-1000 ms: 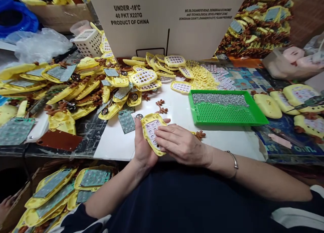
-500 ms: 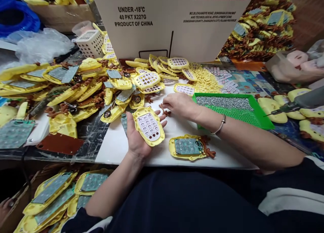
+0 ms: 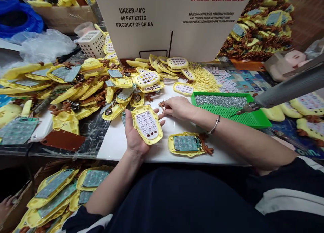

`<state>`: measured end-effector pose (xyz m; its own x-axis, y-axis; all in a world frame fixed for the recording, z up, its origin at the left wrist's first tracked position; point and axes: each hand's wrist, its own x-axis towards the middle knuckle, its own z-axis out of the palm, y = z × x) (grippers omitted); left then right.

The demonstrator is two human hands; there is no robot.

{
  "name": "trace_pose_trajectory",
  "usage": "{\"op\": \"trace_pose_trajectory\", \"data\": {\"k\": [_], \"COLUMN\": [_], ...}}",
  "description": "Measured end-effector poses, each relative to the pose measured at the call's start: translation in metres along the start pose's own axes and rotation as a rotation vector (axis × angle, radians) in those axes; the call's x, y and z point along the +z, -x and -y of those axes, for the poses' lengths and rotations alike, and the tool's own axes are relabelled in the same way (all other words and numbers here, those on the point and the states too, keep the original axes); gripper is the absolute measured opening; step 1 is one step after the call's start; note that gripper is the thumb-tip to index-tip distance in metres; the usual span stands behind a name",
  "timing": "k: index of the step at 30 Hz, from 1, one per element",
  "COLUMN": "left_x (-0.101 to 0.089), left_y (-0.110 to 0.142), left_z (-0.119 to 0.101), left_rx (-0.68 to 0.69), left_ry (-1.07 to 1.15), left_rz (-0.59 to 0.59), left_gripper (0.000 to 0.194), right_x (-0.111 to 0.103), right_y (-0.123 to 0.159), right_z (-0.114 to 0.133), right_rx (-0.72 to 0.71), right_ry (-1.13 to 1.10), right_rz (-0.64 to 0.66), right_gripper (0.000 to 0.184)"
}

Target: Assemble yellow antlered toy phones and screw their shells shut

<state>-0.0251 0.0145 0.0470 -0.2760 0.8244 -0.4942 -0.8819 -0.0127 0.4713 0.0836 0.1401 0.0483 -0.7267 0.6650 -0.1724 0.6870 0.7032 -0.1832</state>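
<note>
On the open palm side of my left hand rests a yellow plastic toy shell, its inside facing up, with a white rubber keypad set in it. The fingers support it from behind. My right hand is just beyond, its fingers pinched on a small brown antler-shaped piece; part of the grip is hidden. Near my body on the white board lies another yellow shell holding a green circuit board, with brown antlers at its right end.
A green tray of small screws stands right, an electric screwdriver hanging over it. Yellow shells pile up at left. Small yellow pieces lie before a white carton. More shells fill a box at lower left.
My right hand and the brown piece have shifted slightly, toward the held shell. The screwdriver now reaches farther left, over the tray. The view has moved slightly.
</note>
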Motion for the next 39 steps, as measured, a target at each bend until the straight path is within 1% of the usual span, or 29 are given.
{"op": "trace_pose_trajectory", "data": {"k": [4,6,8,10,13,18,20,23,26,30,32,34,39], "left_x": [0.004,0.006,0.005,0.004,0.0,0.001,0.003,0.004,0.004,0.001,0.001,0.001,0.005], "left_y": [0.002,0.001,-0.001,-0.004,-0.007,-0.006,-0.005,-0.004,-0.005,-0.006,-0.006,-0.005,-0.004], "left_z": [-0.001,0.0,0.0,-0.001,-0.002,-0.003,-0.003,-0.002,-0.001,0.001,0.002,0.003,0.005], "left_rx": [-0.009,-0.012,-0.018,-0.023,-0.018,0.001,0.0,-0.01,-0.021,-0.029,-0.038,-0.034,-0.008], "left_ry": [-0.003,0.007,0.018,0.03,0.042,0.006,-0.022,-0.057,-0.068,-0.053,-0.048,-0.051,-0.077], "left_rz": [0.012,0.022,0.032,0.032,-0.001,-0.068,-0.079,-0.076,-0.07,-0.034,-0.018,-0.025,-0.073], "left_gripper": [0.075,0.074,0.074,0.073,0.072,0.072,0.073,0.074,0.072,0.069,0.069,0.07,0.074], "right_x": [-0.002,-0.007,-0.014,-0.023,-0.038,-0.063,-0.069,-0.068,-0.059,-0.048,-0.046,-0.044,-0.041], "right_y": [-0.001,-0.002,-0.004,-0.008,-0.018,-0.034,-0.037,-0.037,-0.036,-0.033,-0.032,-0.032,-0.027], "right_z": [0.0,-0.004,-0.01,-0.019,-0.034,-0.068,-0.083,-0.101,-0.111,-0.117,-0.121,-0.124,-0.126], "right_rx": [-0.025,-0.041,-0.02,0.033,0.126,0.345,0.42,0.484,0.495,0.49,0.501,0.508,0.475], "right_ry": [0.016,0.021,0.035,0.06,0.112,0.204,0.223,0.222,0.205,0.174,0.149,0.114,-0.015], "right_rz": [0.005,0.01,-0.012,-0.065,-0.129,-0.184,-0.174,-0.118,-0.083,-0.087,-0.085,-0.073,-0.082], "right_gripper": [0.016,0.017,0.019,0.022,0.025,0.03,0.03,0.027,0.024,0.02,0.024,0.027,0.019]}}
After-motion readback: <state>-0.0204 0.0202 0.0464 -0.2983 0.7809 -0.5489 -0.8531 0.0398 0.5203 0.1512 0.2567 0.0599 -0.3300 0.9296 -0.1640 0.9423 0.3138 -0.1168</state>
